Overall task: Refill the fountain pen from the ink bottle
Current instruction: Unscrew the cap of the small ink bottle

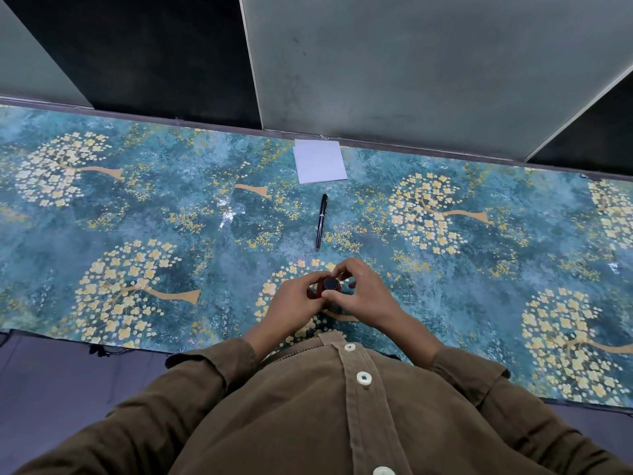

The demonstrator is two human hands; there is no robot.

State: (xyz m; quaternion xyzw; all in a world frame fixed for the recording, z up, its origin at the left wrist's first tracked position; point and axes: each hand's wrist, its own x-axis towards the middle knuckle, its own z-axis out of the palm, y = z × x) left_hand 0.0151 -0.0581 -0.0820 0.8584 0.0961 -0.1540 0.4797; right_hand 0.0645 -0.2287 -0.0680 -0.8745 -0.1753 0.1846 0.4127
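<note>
My left hand (pixel 295 301) grips the small reddish-brown glass ink bottle (pixel 320 292) by its body, steadying it on the bench (pixel 479 269), which wears a teal cloth printed with yellow blossom trees. My right hand (pixel 361 291) pinches the bottle's round dark cap (pixel 331 284) with curled fingers (pixel 337 270); I judge the cap is not yet off. The slim black capped fountain pen (pixel 321 221) lies untouched straight ahead of both hands, its long axis running away from me. It sits slightly nearer my right hand. Beyond it rests a square pad of pale paper (pixel 320 161).
</note>
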